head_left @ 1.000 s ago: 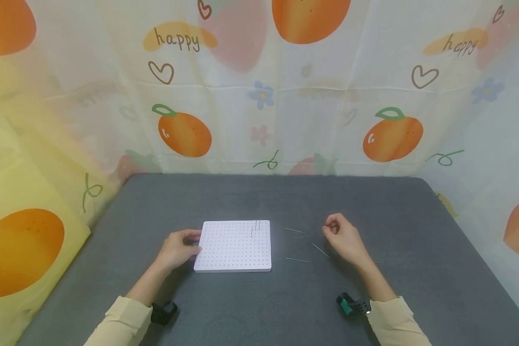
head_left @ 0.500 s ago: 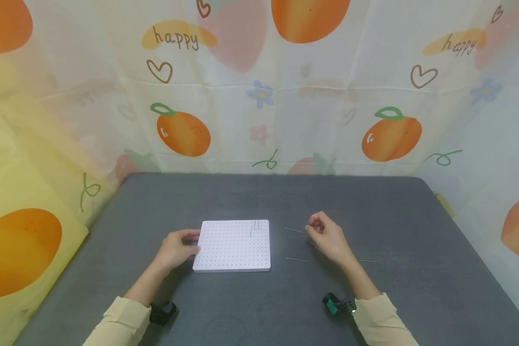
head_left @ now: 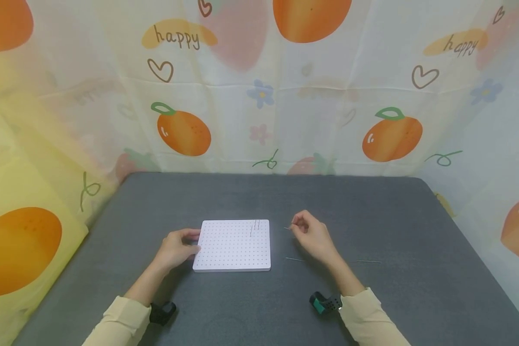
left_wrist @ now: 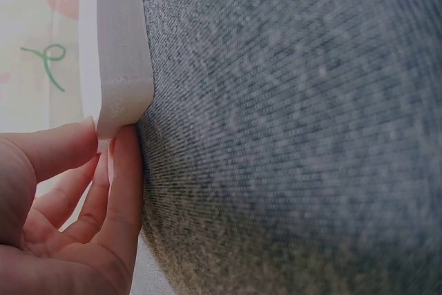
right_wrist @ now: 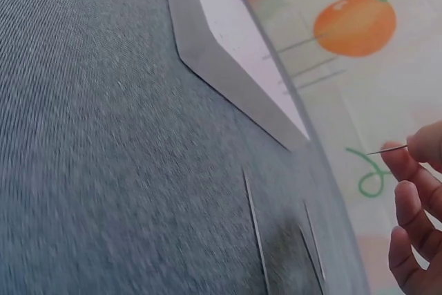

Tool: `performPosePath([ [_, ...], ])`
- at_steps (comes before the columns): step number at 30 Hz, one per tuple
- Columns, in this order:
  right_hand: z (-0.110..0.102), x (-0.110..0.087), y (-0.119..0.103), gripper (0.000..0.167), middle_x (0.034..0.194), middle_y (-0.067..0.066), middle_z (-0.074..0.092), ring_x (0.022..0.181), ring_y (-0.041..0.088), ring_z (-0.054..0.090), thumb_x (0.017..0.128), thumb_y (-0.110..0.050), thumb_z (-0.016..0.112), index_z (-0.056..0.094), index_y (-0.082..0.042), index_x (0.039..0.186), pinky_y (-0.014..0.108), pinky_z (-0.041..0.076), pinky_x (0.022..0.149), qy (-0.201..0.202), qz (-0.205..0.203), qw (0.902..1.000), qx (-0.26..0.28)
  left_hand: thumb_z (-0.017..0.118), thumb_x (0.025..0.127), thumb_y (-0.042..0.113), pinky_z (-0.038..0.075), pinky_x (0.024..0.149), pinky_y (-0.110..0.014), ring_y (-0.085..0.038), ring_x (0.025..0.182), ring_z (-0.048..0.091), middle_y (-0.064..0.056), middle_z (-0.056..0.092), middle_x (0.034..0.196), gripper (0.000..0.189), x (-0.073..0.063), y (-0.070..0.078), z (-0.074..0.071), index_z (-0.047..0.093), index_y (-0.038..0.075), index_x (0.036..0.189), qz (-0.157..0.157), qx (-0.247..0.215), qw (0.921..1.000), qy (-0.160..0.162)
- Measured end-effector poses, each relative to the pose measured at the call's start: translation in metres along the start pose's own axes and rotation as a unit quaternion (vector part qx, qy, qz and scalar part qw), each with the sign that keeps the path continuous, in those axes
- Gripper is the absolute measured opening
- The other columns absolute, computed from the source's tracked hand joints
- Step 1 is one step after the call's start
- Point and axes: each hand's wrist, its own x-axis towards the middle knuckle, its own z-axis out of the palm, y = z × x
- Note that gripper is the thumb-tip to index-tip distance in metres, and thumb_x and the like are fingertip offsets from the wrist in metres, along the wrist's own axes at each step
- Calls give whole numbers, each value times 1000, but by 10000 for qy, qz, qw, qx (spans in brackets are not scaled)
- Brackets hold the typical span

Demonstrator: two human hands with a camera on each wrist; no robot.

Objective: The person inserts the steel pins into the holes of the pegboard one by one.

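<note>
My left hand (head_left: 177,247) grips the left edge of a white pegboard (head_left: 231,257) dotted with small holes. In the left wrist view its thumb (left_wrist: 65,150) rests at the upper edge and a finger (left_wrist: 126,170) sits low against the side. Three thin metal needles (right_wrist: 314,74) stand upright in the board near its far right corner. Right of the board, my right hand (head_left: 313,238) pinches another needle (right_wrist: 388,150) between thumb and index finger, raised over the table. It partly hides loose needles lying below it.
Loose needles lie on the grey table (head_left: 242,312): one (head_left: 294,259) near the board's right side, another (head_left: 369,261) farther right behind the wrist. A patterned curtain (head_left: 302,125) hangs beyond the table's far edge. Straps with small devices (head_left: 324,302) are on both wrists.
My right hand has moved left toward the board, now covering needles on the table that showed earlier. My left hand and the board have stayed in place.
</note>
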Motion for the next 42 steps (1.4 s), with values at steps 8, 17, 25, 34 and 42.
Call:
performPosePath([
  [8,17,4,-5,13,77,-5,64,68,9,54,80,-8,65,55,-16,85,24,44,61,89,-165,9998,72,63,81,2,56,68,-35,-19,81,63,-21,58,116,45,1,0,0,52,0,125,15,-18,10000,5],
  [17,33,9,-15,9,80,-6,63,74,11,57,81,-14,64,57,-18,84,29,47,68,24,-78,10000,-5,63,81,3,56,69,-34,-19,81,63,-20,58,116,44,2,0,0,53,0,124,32,46,10000,16],
  [25,48,13,-19,8,80,-3,64,72,11,56,81,-14,65,58,-17,84,29,46,65,191,-252,9993,-220,63,81,2,56,69,-34,-21,81,63,-22,58,116,44,2,1,-1,53,-1,124,77,69,9999,3],
  [34,59,17,-19,5,75,-5,61,66,9,53,81,-13,63,60,-17,83,25,43,60,56,-237,9991,-334,63,81,2,56,69,-34,-20,80,63,-22,57,116,44,1,-1,-1,53,-2,124,73,90,9999,2],
  [42,65,20,-21,5,74,-5,61,65,9,52,81,-15,63,60,-17,84,25,42,58,101,-192,9981,-570,63,81,2,56,69,-35,-20,82,63,-22,57,116,44,2,-2,0,53,-1,124,56,172,9998,55],
])
